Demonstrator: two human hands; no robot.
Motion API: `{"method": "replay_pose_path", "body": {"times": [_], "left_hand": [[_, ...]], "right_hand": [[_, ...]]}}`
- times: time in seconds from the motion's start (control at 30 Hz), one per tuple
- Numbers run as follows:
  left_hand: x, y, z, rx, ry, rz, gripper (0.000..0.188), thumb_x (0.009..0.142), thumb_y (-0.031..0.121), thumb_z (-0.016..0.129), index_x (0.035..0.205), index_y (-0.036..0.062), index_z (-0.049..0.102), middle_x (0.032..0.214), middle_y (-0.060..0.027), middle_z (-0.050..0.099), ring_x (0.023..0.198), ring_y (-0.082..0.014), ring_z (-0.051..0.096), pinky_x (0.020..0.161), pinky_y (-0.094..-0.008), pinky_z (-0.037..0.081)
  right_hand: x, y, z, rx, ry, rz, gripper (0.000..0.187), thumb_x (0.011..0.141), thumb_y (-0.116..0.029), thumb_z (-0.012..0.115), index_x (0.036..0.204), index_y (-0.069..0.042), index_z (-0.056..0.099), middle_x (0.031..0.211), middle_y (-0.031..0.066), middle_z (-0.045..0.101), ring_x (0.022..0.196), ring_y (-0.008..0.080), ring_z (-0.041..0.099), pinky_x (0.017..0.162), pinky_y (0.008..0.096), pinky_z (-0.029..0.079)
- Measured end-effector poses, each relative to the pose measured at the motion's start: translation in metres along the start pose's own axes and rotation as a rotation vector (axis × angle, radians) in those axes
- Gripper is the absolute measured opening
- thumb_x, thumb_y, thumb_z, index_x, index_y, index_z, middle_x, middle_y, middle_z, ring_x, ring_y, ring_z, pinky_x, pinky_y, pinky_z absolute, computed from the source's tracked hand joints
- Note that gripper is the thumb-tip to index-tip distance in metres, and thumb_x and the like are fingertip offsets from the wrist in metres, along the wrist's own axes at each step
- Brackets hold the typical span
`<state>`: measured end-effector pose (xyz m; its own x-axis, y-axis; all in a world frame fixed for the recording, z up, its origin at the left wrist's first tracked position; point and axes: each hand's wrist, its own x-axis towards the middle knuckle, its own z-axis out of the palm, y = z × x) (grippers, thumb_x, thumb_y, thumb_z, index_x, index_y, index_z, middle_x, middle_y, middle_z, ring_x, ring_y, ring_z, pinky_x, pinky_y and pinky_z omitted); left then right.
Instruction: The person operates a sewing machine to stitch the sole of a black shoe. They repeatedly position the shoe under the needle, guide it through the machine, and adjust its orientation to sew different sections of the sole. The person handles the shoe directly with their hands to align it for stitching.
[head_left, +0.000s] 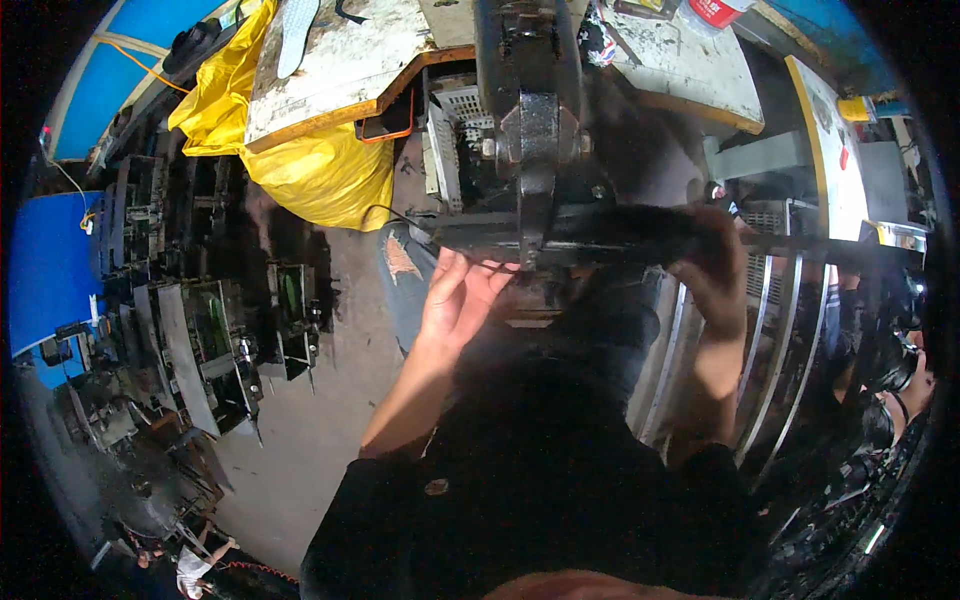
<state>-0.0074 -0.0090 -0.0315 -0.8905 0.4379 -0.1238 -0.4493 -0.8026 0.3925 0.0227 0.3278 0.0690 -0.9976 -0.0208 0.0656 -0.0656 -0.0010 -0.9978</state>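
A long dark piece (620,235) lies crosswise under the upright black metal arm of a machine (535,120). It is too dark to tell what kind of thing it is or where it ends and the machine begins. My left hand (465,290), palm up, grips the near edge of its left part, thumb and fingertips against it. Over at the right part, my right hand (715,265) is bent round the piece, mostly in shadow, its fingers partly lost in the dark. A thin dark strand (405,222) sticks out beyond the left end.
Stained white worktops (340,75) flank the machine, with a pale insole (296,38) on the left one. Yellow sacks (320,185) hang below it. A plastic crate (465,105) stands behind. Metal rails (785,340) run at my right; dark metal frames (190,350) stand left.
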Motion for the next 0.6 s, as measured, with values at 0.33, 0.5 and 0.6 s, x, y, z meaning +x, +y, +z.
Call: {"method": "replay_pose_path", "body": {"times": [0.33,0.5,0.6], "left_hand": [[0.003,-0.006,0.032,0.161,0.103,0.03,0.057,0.096,0.016,0.072,0.145,0.0188,0.042,0.137,-0.0058,0.058,0.121,-0.0246,0.062,0.102,-0.0465,0.052],[0.009,-0.008,0.024,0.108,0.085,0.034,0.048,0.094,0.019,0.075,0.136,0.0134,0.052,0.127,-0.0046,0.066,0.115,-0.0233,0.064,0.098,-0.0417,0.053],[0.008,-0.009,0.023,0.092,0.167,0.032,0.043,0.094,0.019,0.075,0.131,0.0116,0.056,0.123,-0.0048,0.068,0.111,-0.0226,0.065,0.093,-0.0403,0.054]], "right_hand": [[-0.033,0.012,-0.031,-0.089,0.131,-0.227,0.062,0.078,-0.014,0.085,0.129,-0.003,0.052,0.131,0.0207,0.061,0.122,0.0338,0.06,0.105,0.0464,0.048],[-0.023,0.008,-0.033,-0.16,0.083,-0.326,0.066,0.079,-0.024,0.088,0.13,-0.003,0.051,0.127,0.0222,0.062,0.117,0.0347,0.063,0.101,0.0463,0.051],[-0.015,-0.001,-0.027,-0.118,0.026,-0.368,0.064,0.082,-0.026,0.086,0.131,-0.003,0.051,0.123,0.0238,0.063,0.111,0.0375,0.067,0.096,0.0483,0.055]]}}
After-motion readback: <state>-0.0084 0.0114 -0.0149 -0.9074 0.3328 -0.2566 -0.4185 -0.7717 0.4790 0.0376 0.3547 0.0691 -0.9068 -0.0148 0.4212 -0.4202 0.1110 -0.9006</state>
